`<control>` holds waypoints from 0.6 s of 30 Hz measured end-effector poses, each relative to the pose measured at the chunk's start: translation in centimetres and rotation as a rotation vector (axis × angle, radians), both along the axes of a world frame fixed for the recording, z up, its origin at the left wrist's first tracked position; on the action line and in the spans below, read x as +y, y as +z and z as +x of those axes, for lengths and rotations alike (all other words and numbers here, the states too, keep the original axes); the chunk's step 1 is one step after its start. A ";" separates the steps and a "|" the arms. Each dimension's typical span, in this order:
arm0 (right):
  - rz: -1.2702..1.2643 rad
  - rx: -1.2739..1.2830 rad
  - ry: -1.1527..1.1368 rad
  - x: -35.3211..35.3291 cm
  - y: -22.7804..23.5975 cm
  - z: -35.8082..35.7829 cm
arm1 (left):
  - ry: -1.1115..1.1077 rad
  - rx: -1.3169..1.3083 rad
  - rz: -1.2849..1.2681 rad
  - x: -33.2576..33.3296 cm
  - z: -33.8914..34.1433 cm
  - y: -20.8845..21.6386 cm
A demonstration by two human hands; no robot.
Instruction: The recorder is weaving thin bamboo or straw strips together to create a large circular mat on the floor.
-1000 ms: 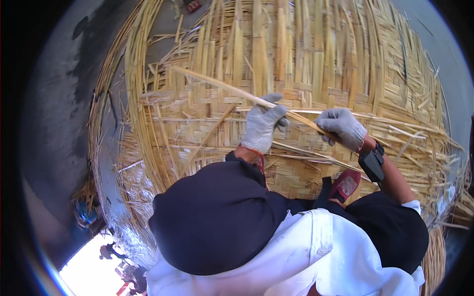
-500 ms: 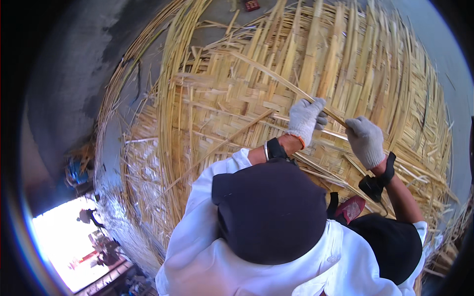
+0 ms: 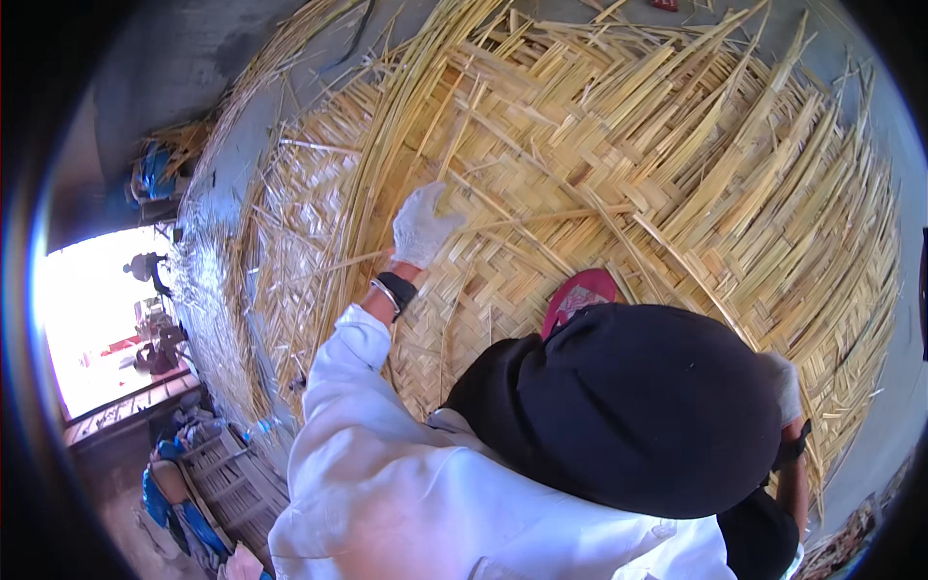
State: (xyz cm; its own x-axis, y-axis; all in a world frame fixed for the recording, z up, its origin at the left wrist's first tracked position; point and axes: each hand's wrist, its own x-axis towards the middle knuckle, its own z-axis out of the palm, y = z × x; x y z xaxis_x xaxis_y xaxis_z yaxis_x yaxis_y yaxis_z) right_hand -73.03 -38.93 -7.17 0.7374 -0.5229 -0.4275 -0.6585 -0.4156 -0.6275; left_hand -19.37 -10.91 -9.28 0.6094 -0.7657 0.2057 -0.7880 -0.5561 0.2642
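Note:
My left hand, in a pale knitted glove, is stretched over a large woven mat of split bamboo. Its fingers look apart, beside a long bundle of loose strips. A thin bamboo strip runs across the mat to the right of this hand; whether the hand touches it is unclear. My right hand, also gloved, is low at the right, by the mat's right part. A dark rounded cloth shape covers much of it, so its fingers are hidden.
A red shoe rests on the mat. Long unwoven strip ends fan out at the mat's upper right. Grey floor borders it. At the left are a bright doorway and a slatted wooden piece.
My hands were together on one long bamboo strip; they are now far apart. The left has moved left toward the strip bundle, the right down and right. My view has shifted over the mat.

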 end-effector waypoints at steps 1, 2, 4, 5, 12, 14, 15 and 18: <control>0.145 -0.063 -0.213 -0.3 2.9 2.4 | 0.015 0.004 0.007 1.3 0.0 -0.1; 0.085 -0.085 -0.189 -1.1 3.5 3.0 | -0.118 -0.057 0.223 2.6 -0.3 0.0; 0.011 -0.124 -0.171 -2.5 4.3 3.9 | -0.247 -0.114 0.426 4.4 0.2 -1.0; 0.012 -0.125 -0.160 -3.0 4.7 4.5 | -0.285 -0.129 0.486 5.7 0.7 -2.0; -0.163 -0.214 0.091 -3.7 7.9 8.7 | -0.526 -0.136 0.331 2.2 0.5 3.3; -0.138 -0.253 0.103 -3.7 8.1 10.6 | -0.474 -0.197 0.305 1.6 0.9 5.1; -0.134 -0.259 0.101 -3.7 8.5 11.4 | -0.445 -0.236 0.249 0.9 1.2 5.8; -0.221 -0.265 0.154 -5.2 8.3 11.5 | -0.350 -0.260 0.216 -2.8 2.0 7.7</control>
State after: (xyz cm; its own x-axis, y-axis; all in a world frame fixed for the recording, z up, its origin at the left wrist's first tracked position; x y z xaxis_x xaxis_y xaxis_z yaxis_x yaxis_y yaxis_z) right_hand -61.54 -44.16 1.12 0.8845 -0.4556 -0.1000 -0.4042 -0.6418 -0.6517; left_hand -17.41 -13.75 -1.54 0.2568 -0.9576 0.1304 -0.9622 -0.2660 -0.0588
